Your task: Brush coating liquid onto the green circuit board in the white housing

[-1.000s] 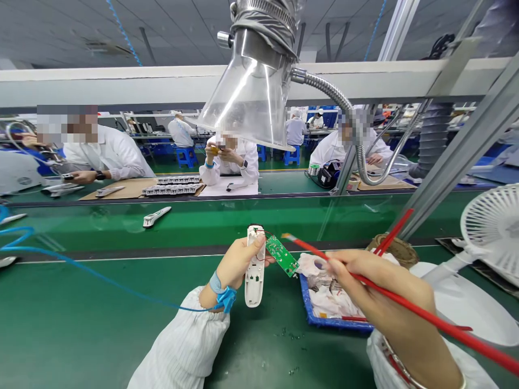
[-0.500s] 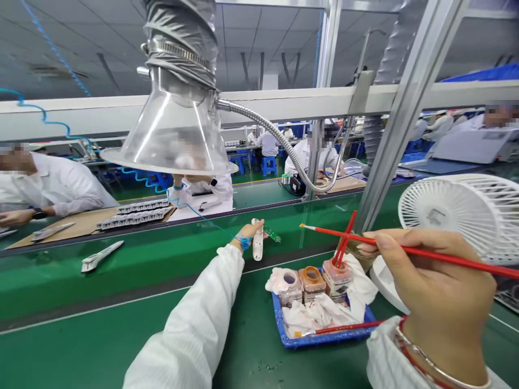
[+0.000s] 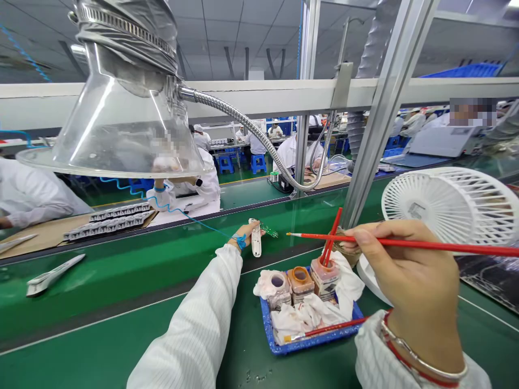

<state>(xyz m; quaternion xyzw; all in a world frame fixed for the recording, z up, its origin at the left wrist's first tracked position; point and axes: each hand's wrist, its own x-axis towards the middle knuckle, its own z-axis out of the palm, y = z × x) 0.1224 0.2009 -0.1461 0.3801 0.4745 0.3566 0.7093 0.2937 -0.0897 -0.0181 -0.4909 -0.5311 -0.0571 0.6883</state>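
Two hands: left hand (image 3: 246,232) far out, right hand (image 3: 413,275) close to camera, well apart.
White shell (image 3: 255,240): in left hand, fingers closed round upper part, roughly upright, seen against green strip (image 3: 162,254).
Circuit board (image 3: 268,230): sticks out beside shell; too small to tell if fingers pinch it. If loose, a bump could drop it.
Brush (image 3: 421,245): right hand closed in a pinch on red handle; tip points at board, looks apart. Wet or dry, cannot tell. Unsteady outstretched arm could make tip smear wrong spot.
Tray (image 3: 300,346): blue, holds three open jars (image 3: 302,292), rag (image 3: 304,313), spare brush (image 3: 328,328) lying flat.
Right sleeve (image 3: 375,346): by tray corner and spare brush; low swing could catch these, maybe tip a jar.
Wrist cord (image 3: 203,220): blue, runs from left wrist; snagging could jerk shell off aim.
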